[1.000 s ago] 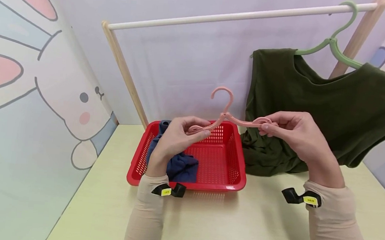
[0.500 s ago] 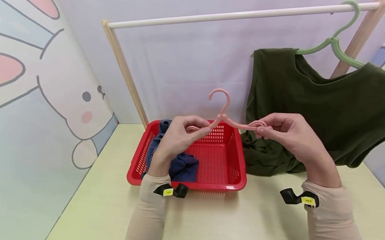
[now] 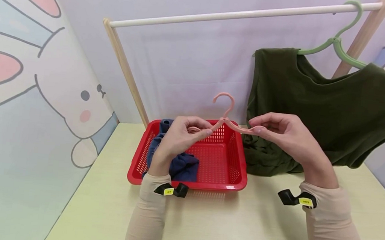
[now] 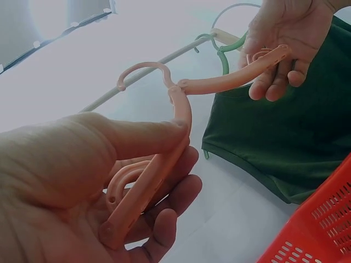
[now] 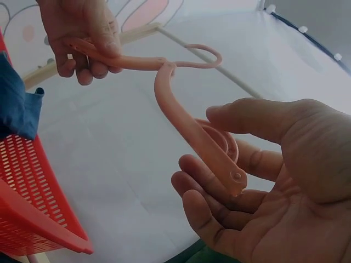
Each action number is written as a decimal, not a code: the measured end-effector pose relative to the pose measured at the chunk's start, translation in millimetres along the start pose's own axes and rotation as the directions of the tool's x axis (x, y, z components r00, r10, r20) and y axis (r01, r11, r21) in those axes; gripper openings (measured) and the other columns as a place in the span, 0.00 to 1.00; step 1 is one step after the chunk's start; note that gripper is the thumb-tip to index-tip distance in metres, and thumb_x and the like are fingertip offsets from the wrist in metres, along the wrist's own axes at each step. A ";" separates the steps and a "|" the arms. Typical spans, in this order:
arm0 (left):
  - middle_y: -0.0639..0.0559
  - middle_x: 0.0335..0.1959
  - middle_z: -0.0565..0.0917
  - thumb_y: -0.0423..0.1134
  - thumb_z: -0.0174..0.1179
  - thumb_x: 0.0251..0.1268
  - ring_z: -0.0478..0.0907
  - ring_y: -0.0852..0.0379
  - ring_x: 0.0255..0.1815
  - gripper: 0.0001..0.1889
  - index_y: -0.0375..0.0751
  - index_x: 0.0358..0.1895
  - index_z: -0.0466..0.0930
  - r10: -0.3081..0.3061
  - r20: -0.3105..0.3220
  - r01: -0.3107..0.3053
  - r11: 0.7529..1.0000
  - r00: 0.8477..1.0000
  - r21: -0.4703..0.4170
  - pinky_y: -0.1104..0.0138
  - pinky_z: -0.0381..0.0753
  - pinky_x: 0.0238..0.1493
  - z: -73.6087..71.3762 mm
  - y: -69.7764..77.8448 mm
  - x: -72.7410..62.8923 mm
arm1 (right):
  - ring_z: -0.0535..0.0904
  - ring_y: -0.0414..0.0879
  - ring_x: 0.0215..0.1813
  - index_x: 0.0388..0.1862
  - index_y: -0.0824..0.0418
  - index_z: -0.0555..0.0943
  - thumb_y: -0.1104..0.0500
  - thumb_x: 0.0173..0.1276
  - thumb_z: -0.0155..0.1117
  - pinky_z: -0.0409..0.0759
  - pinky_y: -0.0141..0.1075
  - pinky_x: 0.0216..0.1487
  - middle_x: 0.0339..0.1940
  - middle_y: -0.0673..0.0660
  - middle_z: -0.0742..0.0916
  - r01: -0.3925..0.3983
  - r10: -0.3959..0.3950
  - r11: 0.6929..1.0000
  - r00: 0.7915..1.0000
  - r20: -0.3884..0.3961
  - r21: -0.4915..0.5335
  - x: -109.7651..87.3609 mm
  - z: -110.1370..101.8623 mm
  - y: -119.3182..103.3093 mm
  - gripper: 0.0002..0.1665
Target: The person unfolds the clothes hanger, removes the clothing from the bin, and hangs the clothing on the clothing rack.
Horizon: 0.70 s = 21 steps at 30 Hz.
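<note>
Folding the pink hanger [image 3: 224, 119] above the red basket [image 3: 236, 165], we've brought its arms closer than a second ago; left hand [image 3: 181, 134] and right hand [image 3: 279, 132] each grip an arm.

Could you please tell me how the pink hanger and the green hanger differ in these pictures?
The pink hanger is bare, while the green hanger carries a dark green shirt. The pink hanger is held by the left hand and right hand above the red basket; the green one hangs on the white rail. Both are plastic with curved hooks.
</note>
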<state>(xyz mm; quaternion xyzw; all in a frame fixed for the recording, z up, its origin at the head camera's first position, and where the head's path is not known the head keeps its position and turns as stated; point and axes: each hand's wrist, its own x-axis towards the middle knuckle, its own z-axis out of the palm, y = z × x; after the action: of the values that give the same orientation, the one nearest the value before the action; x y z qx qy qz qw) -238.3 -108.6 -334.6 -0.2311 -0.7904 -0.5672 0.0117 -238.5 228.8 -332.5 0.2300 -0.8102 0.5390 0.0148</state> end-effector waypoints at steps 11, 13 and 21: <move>0.47 0.48 0.93 0.36 0.72 0.78 0.89 0.46 0.49 0.07 0.38 0.51 0.94 0.002 -0.023 -0.002 1.000 1.000 0.014 0.60 0.88 0.49 0.5 0.9 1.2 | 0.92 0.53 0.52 0.55 0.58 0.93 0.57 0.79 0.76 0.89 0.34 0.56 0.53 0.55 0.93 0.034 -0.030 0.998 0.997 -0.066 0.053 4.3 5.2 1.0 0.10; 0.47 0.49 0.93 0.37 0.72 0.79 0.89 0.44 0.50 0.08 0.38 0.51 0.94 0.003 -0.022 -0.003 1.000 1.000 0.009 0.61 0.87 0.49 1.4 1.4 1.8 | 0.91 0.53 0.52 0.55 0.59 0.93 0.57 0.79 0.76 0.88 0.34 0.56 0.52 0.56 0.93 0.038 -0.032 0.997 0.996 -0.087 0.069 3.9 4.4 0.7 0.11; 0.45 0.49 0.92 0.36 0.71 0.79 0.89 0.47 0.46 0.08 0.36 0.52 0.93 0.019 -0.018 -0.019 1.000 1.000 -0.007 0.59 0.85 0.48 1.0 2.5 1.3 | 0.90 0.52 0.49 0.56 0.70 0.90 0.63 0.79 0.74 0.87 0.31 0.53 0.49 0.58 0.94 0.070 -0.037 0.980 0.984 -0.174 0.188 0.0 -3.2 1.2 0.13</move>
<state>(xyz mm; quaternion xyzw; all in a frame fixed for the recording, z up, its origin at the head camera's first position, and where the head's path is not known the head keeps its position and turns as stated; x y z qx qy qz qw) -238.3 -106.6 -332.3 -0.2334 -0.7861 -0.5718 0.0232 -239.7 231.9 -332.2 0.2053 -0.7434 0.6320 0.0759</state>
